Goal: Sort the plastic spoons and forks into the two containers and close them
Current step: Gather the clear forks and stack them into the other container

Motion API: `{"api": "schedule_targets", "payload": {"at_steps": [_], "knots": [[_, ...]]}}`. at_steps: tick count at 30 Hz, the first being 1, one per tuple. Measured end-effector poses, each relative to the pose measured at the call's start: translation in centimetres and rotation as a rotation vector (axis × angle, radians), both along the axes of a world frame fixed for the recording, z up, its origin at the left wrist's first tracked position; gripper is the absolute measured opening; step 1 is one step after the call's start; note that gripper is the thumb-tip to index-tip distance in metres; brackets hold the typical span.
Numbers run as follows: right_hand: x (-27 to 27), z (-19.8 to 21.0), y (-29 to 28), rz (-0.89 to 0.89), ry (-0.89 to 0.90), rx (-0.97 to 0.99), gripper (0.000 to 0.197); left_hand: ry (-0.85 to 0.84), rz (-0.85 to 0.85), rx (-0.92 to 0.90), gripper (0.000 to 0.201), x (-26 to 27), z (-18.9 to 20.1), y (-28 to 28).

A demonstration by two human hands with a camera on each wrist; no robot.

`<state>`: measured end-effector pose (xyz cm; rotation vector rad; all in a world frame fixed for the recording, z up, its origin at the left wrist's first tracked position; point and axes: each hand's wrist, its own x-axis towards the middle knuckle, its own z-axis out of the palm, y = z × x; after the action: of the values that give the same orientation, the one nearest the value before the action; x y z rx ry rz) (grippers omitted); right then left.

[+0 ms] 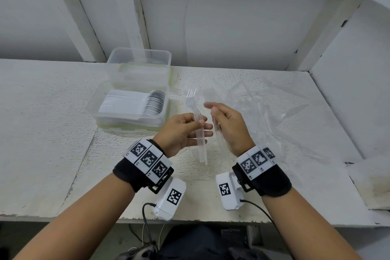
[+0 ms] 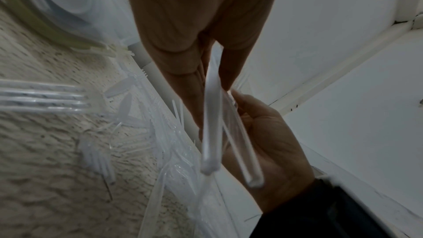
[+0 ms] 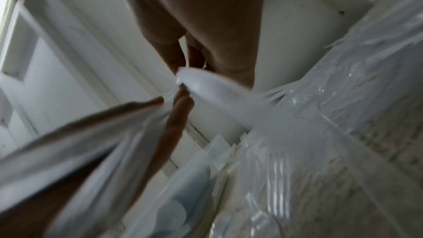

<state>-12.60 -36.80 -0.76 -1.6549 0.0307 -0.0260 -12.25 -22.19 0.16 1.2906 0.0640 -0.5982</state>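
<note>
My left hand (image 1: 202, 126) grips a bundle of clear plastic forks (image 1: 197, 133) by the handles, tines pointing away. Just to its right, my right hand (image 1: 213, 110) pinches a few more clear forks (image 1: 217, 131), mostly hidden behind its palm. In the left wrist view the fork handles (image 2: 211, 129) hang between both hands. The near open container (image 1: 92, 110) holds a neat stack of white spoons (image 1: 130, 103). Behind it stands an open container (image 1: 139, 59) in which I see no cutlery. The right wrist view is blurred.
A crumpled clear plastic bag (image 1: 274, 112) with loose clear forks lies on the white table (image 1: 42, 133) to the right of my hands. More loose forks (image 2: 45, 97) lie on the table. White walls and a shelf frame close in the back and right.
</note>
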Motion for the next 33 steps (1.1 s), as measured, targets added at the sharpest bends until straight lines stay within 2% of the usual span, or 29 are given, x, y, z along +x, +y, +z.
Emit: {"api": "schedule_targets", "payload": {"at_steps": [7,11,14,18,21,23,29,33], "knots": [[1.3,0.7,-0.6,0.018,0.156,0.169,0.011,-0.002,-0.08,0.025,0.012,-0.2,-0.3,0.2],[1.7,0.2,-0.2,0.013,0.185,0.154,0.01,0.0,-0.166,0.004,0.017,-0.2,0.1,0.4],[1.7,-0.3,0.2,0.031,0.207,0.244,0.004,0.006,-0.205,-0.022,0.02,-0.2,0.2,0.6],[1.7,-0.6,0.3,0.055,0.237,0.278,0.02,0.018,-0.246,-0.045,0.019,0.0,0.3,1.0],[1.9,-0.6,0.2,0.048,0.209,0.23,0.007,0.044,-0.265,-0.059,0.02,0.1,0.5,1.2],[2.1,-0.6,0.1,0.038,0.181,0.24,0.009,0.082,-0.271,-0.081,0.021,0.2,0.7,1.2],[1.9,0.1,0.9,0.055,0.088,0.287,0.022,0.133,-0.282,-0.14,0.035,0.3,0.8,1.0],[2.0,-0.3,1.2,-0.031,0.087,0.237,0.037,0.113,-0.27,-0.144,0.03,0.3,0.7,1.0]]}}
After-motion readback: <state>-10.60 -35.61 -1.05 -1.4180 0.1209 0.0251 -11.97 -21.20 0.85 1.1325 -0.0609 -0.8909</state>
